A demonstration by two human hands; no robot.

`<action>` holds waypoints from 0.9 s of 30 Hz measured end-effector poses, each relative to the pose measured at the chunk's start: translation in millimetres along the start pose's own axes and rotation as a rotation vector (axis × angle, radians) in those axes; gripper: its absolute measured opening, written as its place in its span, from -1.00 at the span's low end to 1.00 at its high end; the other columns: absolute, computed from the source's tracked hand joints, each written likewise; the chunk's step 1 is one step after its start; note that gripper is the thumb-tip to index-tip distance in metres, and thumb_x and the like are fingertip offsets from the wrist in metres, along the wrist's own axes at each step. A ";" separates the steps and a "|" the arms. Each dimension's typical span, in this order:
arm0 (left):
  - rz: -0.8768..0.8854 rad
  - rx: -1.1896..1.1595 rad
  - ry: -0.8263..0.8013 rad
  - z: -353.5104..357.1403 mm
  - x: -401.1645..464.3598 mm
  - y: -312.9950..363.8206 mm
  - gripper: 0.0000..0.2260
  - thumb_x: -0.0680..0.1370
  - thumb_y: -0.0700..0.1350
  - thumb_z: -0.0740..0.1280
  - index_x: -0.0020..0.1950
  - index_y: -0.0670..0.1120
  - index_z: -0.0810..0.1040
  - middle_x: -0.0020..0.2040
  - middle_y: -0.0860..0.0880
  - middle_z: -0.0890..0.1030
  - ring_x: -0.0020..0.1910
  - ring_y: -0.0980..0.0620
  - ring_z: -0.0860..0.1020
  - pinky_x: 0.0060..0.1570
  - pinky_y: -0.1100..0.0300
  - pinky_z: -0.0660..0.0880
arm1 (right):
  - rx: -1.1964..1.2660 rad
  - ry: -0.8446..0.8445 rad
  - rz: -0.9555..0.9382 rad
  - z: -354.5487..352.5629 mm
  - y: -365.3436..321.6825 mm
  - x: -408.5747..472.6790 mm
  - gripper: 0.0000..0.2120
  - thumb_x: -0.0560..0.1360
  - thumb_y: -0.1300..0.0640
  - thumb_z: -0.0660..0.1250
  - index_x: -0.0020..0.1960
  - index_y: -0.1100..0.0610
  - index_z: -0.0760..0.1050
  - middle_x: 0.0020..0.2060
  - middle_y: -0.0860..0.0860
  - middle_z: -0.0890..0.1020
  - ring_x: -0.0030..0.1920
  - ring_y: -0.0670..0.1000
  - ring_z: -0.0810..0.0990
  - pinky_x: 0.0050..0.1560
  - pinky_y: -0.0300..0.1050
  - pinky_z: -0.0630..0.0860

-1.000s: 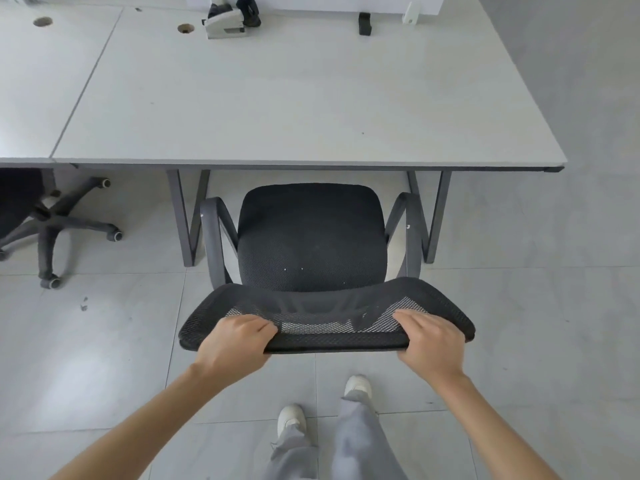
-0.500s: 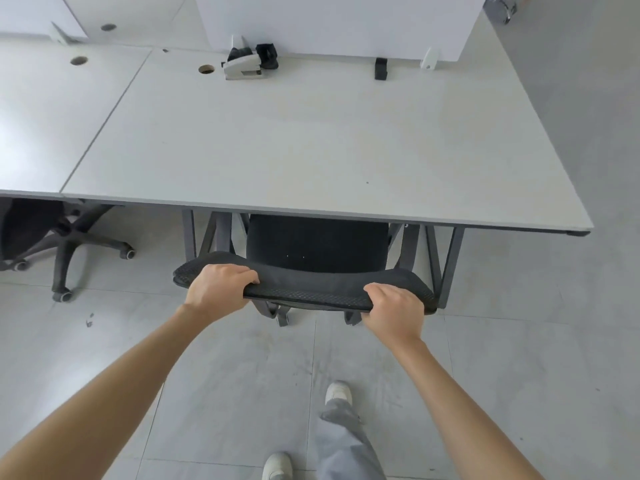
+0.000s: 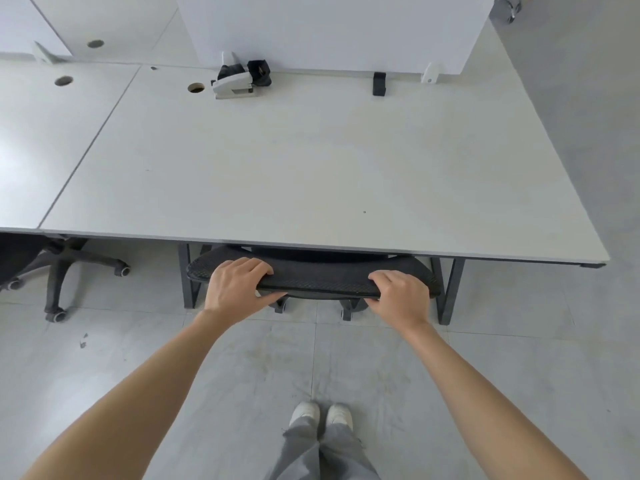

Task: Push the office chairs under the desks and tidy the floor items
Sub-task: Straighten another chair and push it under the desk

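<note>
The black mesh office chair stands pushed in beneath the white desk; its seat is hidden under the desk's front edge, and only the top of the backrest and two castors below it show. The left hand grips the backrest top toward its left end, fingers curled over the upper rim and thumb underneath. The right hand grips the same rim toward its right end, fingers likewise folded over the top. Both arms are extended forward.

The backrest lies between the desk's dark metal legs.

On the desk's far edge, against a white divider panel, sits a white and black clamp fitting, with a round cable hole just beside it. A small black bracket stands further along that edge.

Left of the desk, under the adjoining desk, a second chair's star base with castors rests on the grey tiled floor. A small dark scrap lies on the floor near that base.
</note>
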State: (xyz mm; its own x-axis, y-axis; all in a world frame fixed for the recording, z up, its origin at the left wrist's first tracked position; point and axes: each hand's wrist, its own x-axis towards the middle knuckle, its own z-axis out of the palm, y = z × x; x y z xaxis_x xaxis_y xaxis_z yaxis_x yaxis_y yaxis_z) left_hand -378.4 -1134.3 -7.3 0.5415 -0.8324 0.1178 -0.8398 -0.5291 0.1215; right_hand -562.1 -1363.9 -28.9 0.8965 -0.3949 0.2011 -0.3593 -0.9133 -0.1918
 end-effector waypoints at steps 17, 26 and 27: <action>-0.012 -0.066 -0.080 -10.6 1.1 1.4 -0.69 0.44 0.12 0.36 0.02 -0.08 0.58 -0.05 0.01 0.66 -0.04 -0.05 0.60 -0.02 0.09 0.45 | -0.006 -0.125 0.083 -15.8 -8.5 0.8 -0.67 0.07 0.18 0.58 -0.19 0.13 0.61 -0.34 -0.02 0.67 -0.32 0.05 0.62 -0.38 -0.18 0.47; -0.127 -0.474 0.057 -35.9 -37.9 26.3 -0.78 0.53 -0.16 0.30 0.16 -0.10 0.57 0.08 0.06 0.60 0.01 0.11 0.54 0.03 0.28 0.40 | 0.151 -0.007 0.062 -37.0 -31.5 -38.9 -0.69 0.47 0.14 0.24 0.16 0.23 0.53 0.11 0.10 0.62 0.16 0.11 0.56 0.29 -0.05 0.35; -0.165 -0.540 0.066 -37.0 -44.0 32.0 -0.79 0.53 -0.17 0.30 0.16 -0.09 0.57 0.05 0.10 0.57 -0.03 0.16 0.52 0.01 0.33 0.39 | 0.210 0.009 0.119 -40.8 -34.5 -47.7 -0.64 0.50 0.08 0.15 0.20 0.23 0.50 0.17 0.10 0.58 0.23 0.10 0.51 0.32 -0.16 0.28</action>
State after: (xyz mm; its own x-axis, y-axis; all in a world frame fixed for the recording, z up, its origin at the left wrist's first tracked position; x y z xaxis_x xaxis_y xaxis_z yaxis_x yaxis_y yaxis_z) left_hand -427.7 -1108.4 27.9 0.6795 -0.7248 0.1140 -0.6143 -0.4770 0.6285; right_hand -603.0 -1317.6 7.3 0.8485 -0.5000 0.1734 -0.3994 -0.8200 -0.4099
